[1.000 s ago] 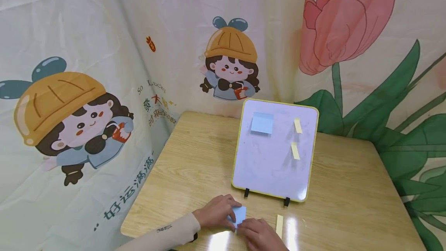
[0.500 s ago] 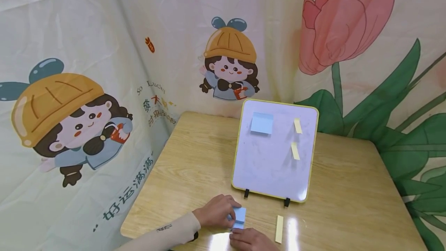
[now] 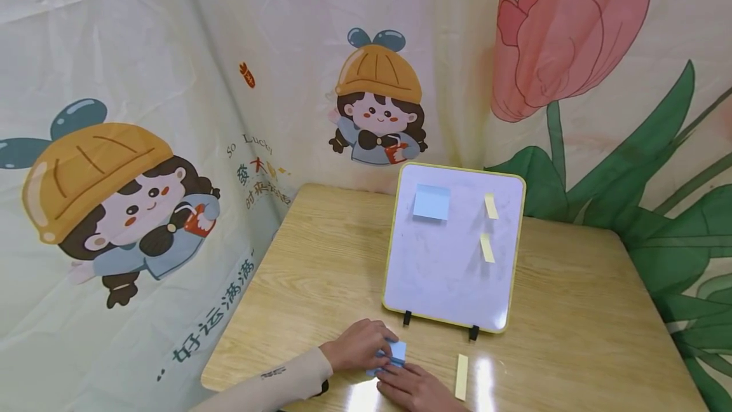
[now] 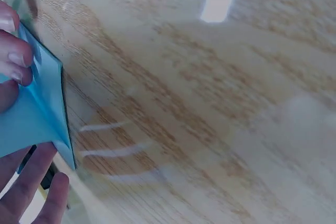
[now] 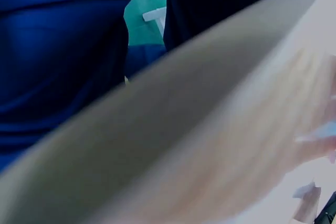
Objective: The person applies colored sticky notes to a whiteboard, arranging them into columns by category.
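Observation:
A blue sticky note pad (image 3: 398, 351) lies on the table in front of the whiteboard. My left hand (image 3: 357, 345) grips it from the left, thumb and fingers bent at its edge. In the left wrist view the top sheet of the blue pad (image 4: 51, 87) bows up from the layers below. My right hand (image 3: 420, 390) lies palm down at the near edge, fingers fairly straight and touching the blue paper. Overlapping fingers partly hide the pad. The right wrist view is mostly blurred sleeve and skin.
A yellow-rimmed whiteboard (image 3: 440, 278) stands tilted on black feet (image 3: 473, 333). It carries a blue sticky note (image 3: 431, 202) and two narrow yellow strips (image 3: 491, 206). Another yellow strip (image 3: 461, 377) lies on the wooden table (image 3: 320, 259) right of my right hand. Printed curtains hang behind.
My right hand drew back toward the near edge, uncovering the yellow strip, then moved slightly forward to the pad. The left hand stays at the pad, where a raised blue sheet edge has appeared.

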### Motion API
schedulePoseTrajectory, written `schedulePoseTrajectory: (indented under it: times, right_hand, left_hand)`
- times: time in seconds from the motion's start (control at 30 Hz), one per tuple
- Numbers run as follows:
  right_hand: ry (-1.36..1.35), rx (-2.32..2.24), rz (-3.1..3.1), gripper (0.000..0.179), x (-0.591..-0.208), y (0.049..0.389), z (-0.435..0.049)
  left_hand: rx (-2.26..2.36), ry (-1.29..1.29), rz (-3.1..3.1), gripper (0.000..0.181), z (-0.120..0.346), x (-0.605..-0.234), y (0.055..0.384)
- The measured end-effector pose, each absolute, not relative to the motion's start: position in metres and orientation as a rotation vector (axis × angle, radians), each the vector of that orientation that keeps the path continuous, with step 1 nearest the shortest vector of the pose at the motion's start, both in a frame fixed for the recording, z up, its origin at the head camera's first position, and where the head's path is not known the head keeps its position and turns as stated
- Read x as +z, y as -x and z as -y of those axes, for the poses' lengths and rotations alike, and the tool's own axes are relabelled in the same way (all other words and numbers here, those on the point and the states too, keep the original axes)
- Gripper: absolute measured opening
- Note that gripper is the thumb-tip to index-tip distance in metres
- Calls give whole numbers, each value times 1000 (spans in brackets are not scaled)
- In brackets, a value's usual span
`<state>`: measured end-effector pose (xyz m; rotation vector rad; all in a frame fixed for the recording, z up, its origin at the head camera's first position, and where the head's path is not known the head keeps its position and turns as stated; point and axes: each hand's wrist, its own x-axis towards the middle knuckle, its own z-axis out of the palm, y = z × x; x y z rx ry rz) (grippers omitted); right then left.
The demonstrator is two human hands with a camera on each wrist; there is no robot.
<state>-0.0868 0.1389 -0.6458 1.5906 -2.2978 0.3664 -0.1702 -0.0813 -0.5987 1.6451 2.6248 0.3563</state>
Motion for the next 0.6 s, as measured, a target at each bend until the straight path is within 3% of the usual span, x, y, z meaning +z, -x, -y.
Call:
schedulePoseTrajectory:
  times: [0.6]
  right_hand:
    - [-1687, 112, 2413, 71, -621, 95, -141]
  left_hand:
    - [379, -1611, -2609, 5, 80, -596, 172]
